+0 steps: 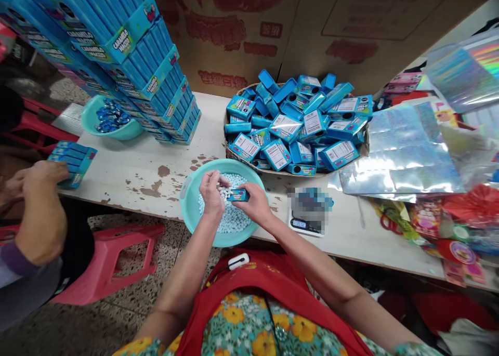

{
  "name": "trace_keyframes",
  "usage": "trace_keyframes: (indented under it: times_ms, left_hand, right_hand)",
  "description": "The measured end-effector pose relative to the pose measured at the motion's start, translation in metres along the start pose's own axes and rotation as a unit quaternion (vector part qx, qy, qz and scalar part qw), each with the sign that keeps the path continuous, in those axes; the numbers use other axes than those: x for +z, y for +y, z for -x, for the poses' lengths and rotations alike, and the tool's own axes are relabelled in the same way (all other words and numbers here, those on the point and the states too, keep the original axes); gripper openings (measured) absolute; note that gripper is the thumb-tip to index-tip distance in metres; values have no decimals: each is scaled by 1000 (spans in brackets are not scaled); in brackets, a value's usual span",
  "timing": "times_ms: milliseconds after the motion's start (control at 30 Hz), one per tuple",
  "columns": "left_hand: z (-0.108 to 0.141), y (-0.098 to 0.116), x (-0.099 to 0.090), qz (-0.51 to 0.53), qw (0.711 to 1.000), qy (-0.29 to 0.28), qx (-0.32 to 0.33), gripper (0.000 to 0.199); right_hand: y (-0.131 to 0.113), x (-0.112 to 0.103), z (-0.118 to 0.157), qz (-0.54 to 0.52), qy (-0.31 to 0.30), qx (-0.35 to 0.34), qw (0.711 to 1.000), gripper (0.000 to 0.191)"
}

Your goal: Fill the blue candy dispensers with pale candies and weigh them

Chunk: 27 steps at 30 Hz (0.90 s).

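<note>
Over a turquoise basin (187,210) of small pale blue candies (234,222), both my hands meet. My right hand (254,202) grips a small blue box (238,195), which lies on its side with one end toward my other hand. Cupped beside that end, my left hand (212,192) has its fingers curled round several white candies. Behind the basin, a cardboard tray (226,137) is heaped with blue boxes (286,127). To the right of the basin is a small digital scale (306,226), its upper part blurred out.
Tall stacks of blue display boxes (132,60) stand at the back left beside a bowl (130,131) of blue-wrapped candies. Another person's hands (42,176) touch a blue pack at far left. A large carton (249,34) stands behind; silvery sheets (409,153) and colourful packets lie right.
</note>
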State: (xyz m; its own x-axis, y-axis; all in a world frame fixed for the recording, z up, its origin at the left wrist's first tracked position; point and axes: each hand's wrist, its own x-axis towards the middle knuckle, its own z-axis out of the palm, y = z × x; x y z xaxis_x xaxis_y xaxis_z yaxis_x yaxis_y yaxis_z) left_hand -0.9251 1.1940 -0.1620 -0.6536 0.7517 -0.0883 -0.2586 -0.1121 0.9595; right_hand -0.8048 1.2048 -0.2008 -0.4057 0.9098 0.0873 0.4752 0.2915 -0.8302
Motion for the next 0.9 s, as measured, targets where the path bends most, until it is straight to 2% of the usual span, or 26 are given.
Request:
trace_keyframes:
  times_ms: [267,433,500,567,600,667,733,800,867,900]
  left_hand:
    - [-3,1,3,5,1000,18,-3,20]
    - [0,-1,11,3,998,-56,-27,20]
    - [-2,-1,5,16,998,-53,-36,19]
    - [-9,-5,-9,11,999,-23,-28,19]
    - [-13,-11,-18,-14,1000,-12,-20,17]
    - [-20,-30,-35,-114,993,-31,-12,13]
    - [-21,-59,-45,-217,972,-87,-20,10]
    - [-14,-90,-46,-303,937,-171,-11,17]
    - [-2,-116,-42,-392,883,-257,23,26]
    - [5,-124,-42,-442,844,-303,42,28]
  right_hand:
    - [-7,-3,-1,-20,-9,-15,1000,32]
    - [1,1,-1,-6,-14,-13,1000,29]
    - [10,-3,-1,-38,2,2,999,29]
    - [18,-10,1,-80,42,25,996,31]
    - [22,-13,2,-98,63,31,993,32]
    - [29,-16,7,-134,96,35,986,35]
    - [34,-11,11,-170,130,33,976,38]
    - [41,0,15,-195,174,34,965,39]
    - [47,15,16,-192,213,35,957,37]
    - [51,21,16,-184,223,34,957,36]
